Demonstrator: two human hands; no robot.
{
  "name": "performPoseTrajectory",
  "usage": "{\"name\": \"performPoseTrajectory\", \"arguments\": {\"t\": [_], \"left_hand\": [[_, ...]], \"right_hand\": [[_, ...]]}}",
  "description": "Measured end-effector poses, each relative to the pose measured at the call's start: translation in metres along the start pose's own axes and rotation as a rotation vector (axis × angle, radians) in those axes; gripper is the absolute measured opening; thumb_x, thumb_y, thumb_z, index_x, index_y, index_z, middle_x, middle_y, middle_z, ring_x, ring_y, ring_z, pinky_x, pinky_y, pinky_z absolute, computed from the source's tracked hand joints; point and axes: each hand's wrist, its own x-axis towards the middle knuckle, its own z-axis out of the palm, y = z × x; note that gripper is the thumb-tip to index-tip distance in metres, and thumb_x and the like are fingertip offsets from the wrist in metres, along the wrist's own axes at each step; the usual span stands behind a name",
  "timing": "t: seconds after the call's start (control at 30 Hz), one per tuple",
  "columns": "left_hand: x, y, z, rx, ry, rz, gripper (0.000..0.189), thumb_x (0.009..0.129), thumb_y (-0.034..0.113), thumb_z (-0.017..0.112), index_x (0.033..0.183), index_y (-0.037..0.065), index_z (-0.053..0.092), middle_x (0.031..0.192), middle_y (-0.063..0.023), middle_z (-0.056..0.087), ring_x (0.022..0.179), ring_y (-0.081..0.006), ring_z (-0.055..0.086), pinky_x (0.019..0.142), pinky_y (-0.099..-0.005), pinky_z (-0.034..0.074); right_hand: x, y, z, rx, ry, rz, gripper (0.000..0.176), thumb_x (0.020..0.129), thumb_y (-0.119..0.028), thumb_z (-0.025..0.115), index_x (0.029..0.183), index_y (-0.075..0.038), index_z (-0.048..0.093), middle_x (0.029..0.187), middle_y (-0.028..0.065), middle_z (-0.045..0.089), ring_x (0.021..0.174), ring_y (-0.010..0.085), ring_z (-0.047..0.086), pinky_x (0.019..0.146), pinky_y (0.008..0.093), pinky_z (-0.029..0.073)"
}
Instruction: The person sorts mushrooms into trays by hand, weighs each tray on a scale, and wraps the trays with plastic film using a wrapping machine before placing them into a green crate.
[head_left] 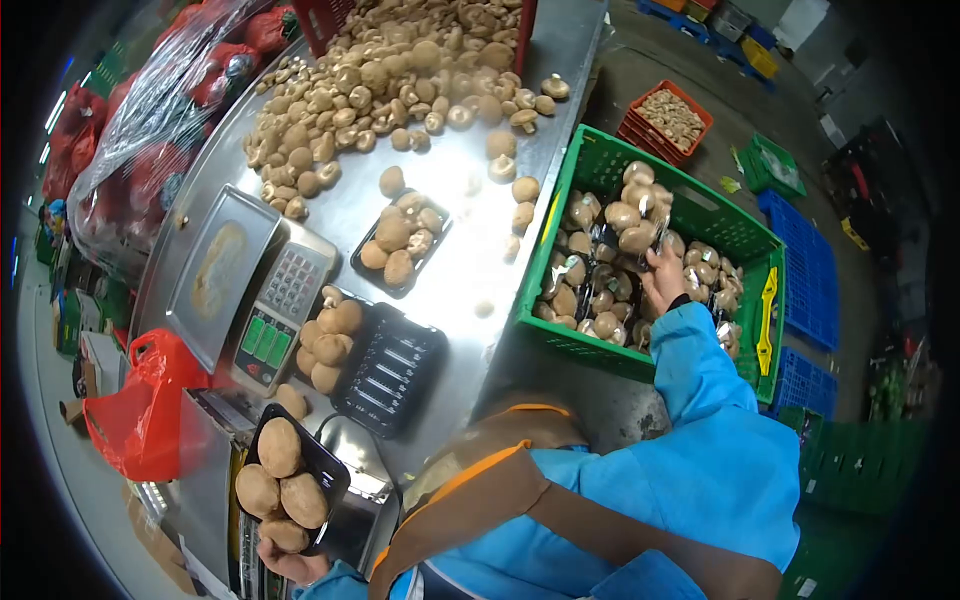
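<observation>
My left hand (290,563), low at the left, is closed on the edge of a black tray of mushrooms (282,490) holding several large brown caps. This tray is tilted over the metal wrapping machine (362,500). My right hand (662,280) reaches into the green crate (545,290) and grips the near end of a wrapped mushroom pack (638,212); part of its fingers is hidden. More wrapped packs (605,290) lie under and around it. Between my hands, an unfilled black tray (388,370) lies on the steel table beside a group of mushrooms (328,345).
A digital scale (285,290) with a metal pan (222,265) stands at the left. A filled tray (400,240) and a large mushroom heap (380,90) spread across the steel table (470,300). A red bag (150,400) hangs at the left; a red crate (665,120) stands beyond.
</observation>
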Motion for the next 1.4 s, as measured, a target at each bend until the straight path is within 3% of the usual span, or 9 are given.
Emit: {"name": "performPoseTrajectory", "arguments": {"t": [0.27,0.33,0.47,0.53,0.6,0.7,0.9,1.13,1.4], "left_hand": [[0.006,-0.014,0.046,0.119,-0.007,-0.058,0.051,0.072,0.029,0.057,0.114,0.002,0.05,0.118,-0.0142,0.053,0.111,-0.0304,0.049,0.099,-0.0448,0.037],[0.003,-0.008,0.039,0.324,-0.023,-0.022,0.014,0.074,0.026,0.056,0.073,0.013,0.055,0.068,0.0012,0.053,0.065,-0.0138,0.05,0.062,-0.0306,0.041],[-0.015,-0.012,0.033,0.08,0.048,0.007,0.047,0.07,0.027,0.057,0.11,0.002,0.052,0.114,-0.0139,0.055,0.109,-0.0304,0.051,0.098,-0.0432,0.038],[-0.023,-0.006,0.018,0.132,0.181,0.054,0.044,0.072,0.029,0.055,0.108,0.004,0.053,0.114,-0.0127,0.055,0.109,-0.028,0.052,0.096,-0.042,0.04],[-0.022,0.007,0.038,0.096,0.206,0.049,0.046,0.07,0.024,0.056,0.11,0.002,0.052,0.115,-0.0144,0.055,0.107,-0.0295,0.053,0.095,-0.0426,0.042],[-0.029,0.022,0.025,-0.057,0.284,0.087,0.035,0.075,0.02,0.052,0.103,0.0,0.056,0.106,-0.0143,0.059,0.097,-0.0274,0.058,0.085,-0.0428,0.048],[-0.009,0.096,0.0,-0.095,0.153,0.189,0.034,0.077,0.018,0.051,0.104,-0.003,0.052,0.097,-0.0137,0.06,0.087,-0.0265,0.06,0.079,-0.0382,0.05],[0.024,0.2,-0.073,0.166,0.229,0.033,0.031,0.078,0.014,0.056,0.103,-0.002,0.054,0.098,-0.011,0.06,0.09,-0.0209,0.06,0.085,-0.0341,0.048],[0.061,0.222,-0.162,0.693,0.344,-0.245,0.041,0.073,0.018,0.067,0.109,0.003,0.055,0.097,-0.0078,0.06,0.085,-0.0155,0.059,0.073,-0.0306,0.048]], "right_hand": [[0.055,0.052,0.047,-0.181,0.157,0.25,0.047,0.085,0.004,0.047,0.128,-0.011,0.04,0.11,0.0099,0.054,0.096,0.0246,0.055,0.074,0.0418,0.05],[0.061,0.051,0.043,-0.484,0.129,0.318,0.045,0.084,0.0,0.05,0.127,-0.011,0.042,0.11,0.0092,0.055,0.093,0.0235,0.056,0.069,0.0398,0.051],[0.1,0.076,-0.019,-0.621,0.096,0.398,0.05,0.076,-0.019,0.066,0.121,-0.007,0.049,0.108,0.014,0.055,0.088,0.0243,0.058,0.066,0.0395,0.052],[0.12,0.078,-0.049,-1.44,0.185,-0.358,0.06,0.068,-0.029,0.073,0.116,-0.001,0.05,0.11,0.0186,0.056,0.096,0.0343,0.056,0.086,0.0382,0.044],[0.067,0.029,0.074,-1.033,-0.008,-0.504,0.037,0.08,-0.018,0.063,0.111,-0.002,0.053,0.106,0.013,0.057,0.092,0.0237,0.057,0.08,0.0324,0.046],[-0.009,0.028,0.219,-0.504,-0.596,-0.058,0.032,0.089,-0.019,0.053,0.116,-0.004,0.048,0.102,0.0081,0.056,0.086,0.0108,0.055,0.069,0.0247,0.046],[-0.249,0.097,0.472,-0.347,-1.661,0.889,0.067,0.089,-0.043,0.047,0.138,-0.006,0.02,0.12,0.018,0.047,0.101,0.0254,0.052,0.082,0.0365,0.045],[-0.38,0.165,0.603,-0.579,-1.674,0.821,0.034,0.093,-0.019,0.042,0.122,0.0,0.044,0.109,0.0084,0.055,0.092,0.0175,0.056,0.081,0.0312,0.046],[-0.403,0.242,0.594,-1.06,-1.559,0.682,0.039,0.087,-0.019,0.052,0.119,0.001,0.048,0.095,0.0089,0.057,0.08,0.0178,0.056,0.068,0.0313,0.048]]}}
